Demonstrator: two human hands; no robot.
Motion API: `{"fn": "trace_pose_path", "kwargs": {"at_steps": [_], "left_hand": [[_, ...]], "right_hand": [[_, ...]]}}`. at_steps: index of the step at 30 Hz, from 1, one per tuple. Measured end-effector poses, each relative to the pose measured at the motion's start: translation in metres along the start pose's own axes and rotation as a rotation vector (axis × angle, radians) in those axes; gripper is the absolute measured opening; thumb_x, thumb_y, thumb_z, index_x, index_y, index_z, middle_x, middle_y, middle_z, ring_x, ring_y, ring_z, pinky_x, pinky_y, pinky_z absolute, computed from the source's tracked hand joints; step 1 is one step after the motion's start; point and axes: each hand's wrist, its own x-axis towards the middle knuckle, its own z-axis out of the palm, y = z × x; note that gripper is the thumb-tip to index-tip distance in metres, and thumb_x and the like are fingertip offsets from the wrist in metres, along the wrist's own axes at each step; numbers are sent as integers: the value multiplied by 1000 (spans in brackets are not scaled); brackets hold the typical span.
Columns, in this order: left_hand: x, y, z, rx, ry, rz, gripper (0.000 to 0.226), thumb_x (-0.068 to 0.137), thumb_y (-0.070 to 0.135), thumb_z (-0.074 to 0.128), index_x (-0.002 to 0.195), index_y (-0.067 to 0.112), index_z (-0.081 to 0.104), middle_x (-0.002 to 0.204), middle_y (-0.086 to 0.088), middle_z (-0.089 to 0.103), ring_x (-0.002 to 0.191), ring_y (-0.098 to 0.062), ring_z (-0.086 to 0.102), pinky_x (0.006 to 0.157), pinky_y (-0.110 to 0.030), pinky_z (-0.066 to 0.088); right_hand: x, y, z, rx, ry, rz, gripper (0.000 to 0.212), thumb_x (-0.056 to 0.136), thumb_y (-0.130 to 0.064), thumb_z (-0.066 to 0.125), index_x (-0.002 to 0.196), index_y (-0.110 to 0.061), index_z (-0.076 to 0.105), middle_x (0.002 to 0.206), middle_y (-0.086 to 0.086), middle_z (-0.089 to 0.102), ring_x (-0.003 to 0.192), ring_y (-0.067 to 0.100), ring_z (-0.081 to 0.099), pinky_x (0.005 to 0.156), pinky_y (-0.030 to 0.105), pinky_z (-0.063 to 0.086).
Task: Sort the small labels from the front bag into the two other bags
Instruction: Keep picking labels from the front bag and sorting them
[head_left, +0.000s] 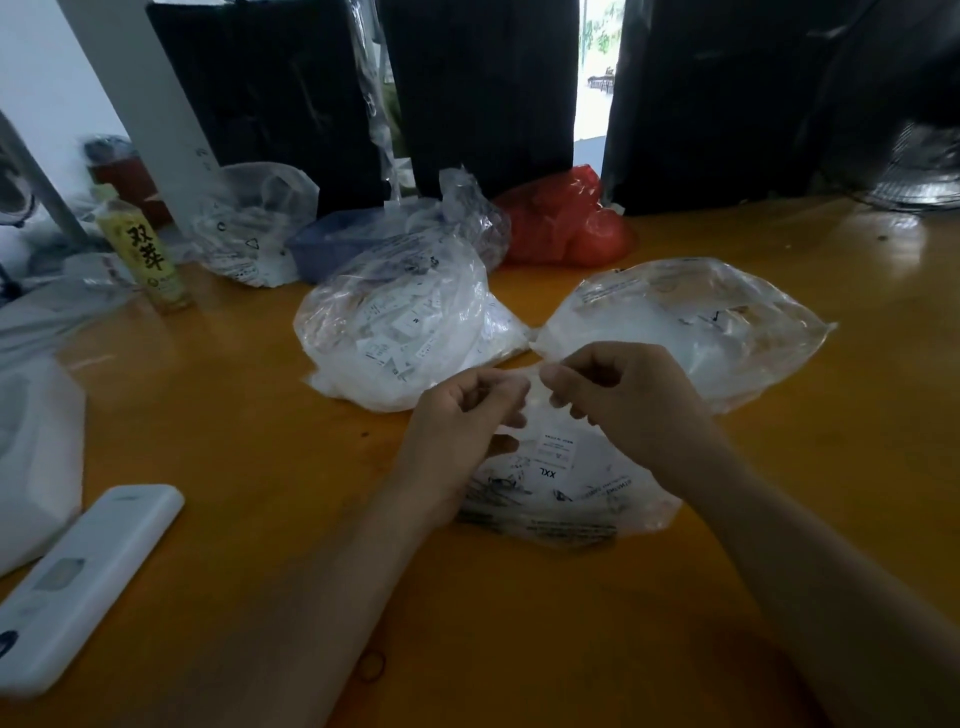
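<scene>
The orange surface (249, 431) carries everything, with three clear plastic bags set in a cluster at its middle. The right bag (727, 332) lies well spread and looks nearly flat, with only a few pale slips showing through it; the left bag (400, 332) beside it bulges with many small white labels, so it seems the fuller of the two. Nearest the person is the front bag (561, 493), printed with "XXL" on a white patch and with dark text along its lower edge, and it holds loose contents that are too blurred to count. Above its mouth the left hand (462, 415) and the right hand (618, 395) meet, each grip curled and pinching the same thin, pale label (524, 375) or a bit of the bag's film; which of the two cannot be told. Judged from this, sorting is under way but far from finished: both target bags hold something, and the front bag is plainly not empty. Farther back stand a red bag (566, 223) and a yellow bottle (145, 249), and a white remote (88, 577) lies near the left edge.
</scene>
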Motion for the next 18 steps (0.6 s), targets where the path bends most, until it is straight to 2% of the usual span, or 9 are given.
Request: {"fn": "trace_pose_path", "kwargs": {"at_steps": [1,3,6,9,12,14,15,18], "left_hand": [[-1,1,0,-26,-18,-18,7,93,35,78,88,32,81,94,4,78,89,-15,76,66,-21,56],[-2,2,-1,-80,-41,-40,8,87,35,81,92,29,81,101,0,80,93,-16,78,60,-19,54],[-1,2,-1,-182,-27,-67,18,84,21,81,100,13,76,101,-7,81,92,-18,79,59,-17,55],[1,1,-2,-288,-24,-96,29,76,15,81,102,5,72,103,-13,80,94,-21,80,63,-17,58],[1,0,-4,-222,-72,-94,28,80,11,80,106,8,69,106,-11,81,95,-21,80,56,-17,56],[2,-1,-4,-206,-85,-83,28,84,5,78,110,9,69,106,-9,81,94,-21,80,59,-17,56],[3,-1,-4,-226,-76,-82,27,86,1,75,112,8,70,106,-9,81,94,-21,80,61,-17,58],[5,-1,-3,-365,-8,-120,27,89,-10,69,112,3,72,103,-15,80,91,-25,80,67,-19,61]], "right_hand": [[-1,0,1,-38,7,-14,22,94,-47,68,76,-33,72,73,-15,72,60,10,65,51,28,53],[-2,-1,5,-86,6,-35,22,95,-46,66,78,-34,73,73,-12,72,64,21,67,57,41,56],[-3,-3,5,-66,9,-22,27,94,-50,65,75,-31,73,71,-4,72,66,27,67,61,49,57],[-2,-1,4,-48,-7,-11,19,92,-46,69,78,-33,72,74,-12,71,64,15,66,62,41,58],[-2,1,5,-62,-9,-27,8,90,-41,73,84,-35,72,77,-14,70,67,13,67,63,40,60],[1,1,4,-35,-3,-28,10,94,-41,68,87,-35,71,76,-15,72,66,10,67,60,36,57],[2,2,2,-40,0,-30,13,97,-41,63,91,-33,71,77,-15,72,67,7,67,60,29,53],[6,7,-6,-255,-74,-40,6,99,-38,61,100,-32,64,86,-16,69,76,2,64,66,17,46]]}}
